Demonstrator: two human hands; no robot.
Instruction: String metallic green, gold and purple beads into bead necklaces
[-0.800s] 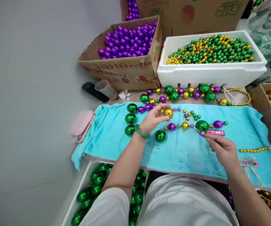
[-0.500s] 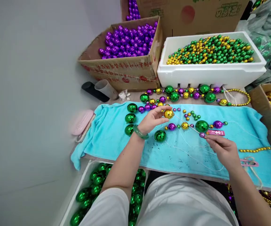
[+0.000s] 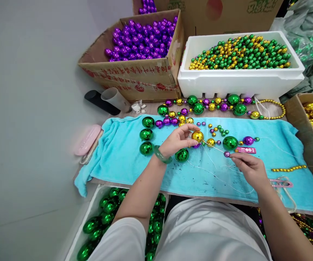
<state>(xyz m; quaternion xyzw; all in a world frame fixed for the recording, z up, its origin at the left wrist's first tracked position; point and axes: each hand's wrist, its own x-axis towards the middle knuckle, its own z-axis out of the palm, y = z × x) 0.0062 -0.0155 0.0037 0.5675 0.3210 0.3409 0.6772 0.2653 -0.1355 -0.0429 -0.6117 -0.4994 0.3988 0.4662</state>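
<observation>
1. Near the centre of the frame, the gold ball (image 3: 197, 136) sits between the thumb and fingers of the left hand (image 3: 176, 139), above the towel (image 3: 129, 159).
2. Right of it, the right hand (image 3: 250, 168) pinches the far end of a needle (image 3: 215, 147), a small purple bead (image 3: 226, 154) by its fingertips. The needle meets the ball's lower right edge; whether its tip is inside, I cannot tell.
3. Poor alignment could make the tip skid off the round, glossy ball and prick a left finger. Should the right hand tilt or loosen, the bead might slide along the needle.
4. Loose thread (image 3: 200, 167) curves below both hands and could snag or tangle if a wrist drags it.
5. Close under the work lie a purple ball (image 3: 196, 145), partly covered by the left hand, and a green ball (image 3: 182, 155); a low sweep could knock them.
6. Upper right, a foam box (image 3: 240, 81) limits reach beyond the bead strands (image 3: 198, 108); upper left stands a carton (image 3: 134, 79).
</observation>
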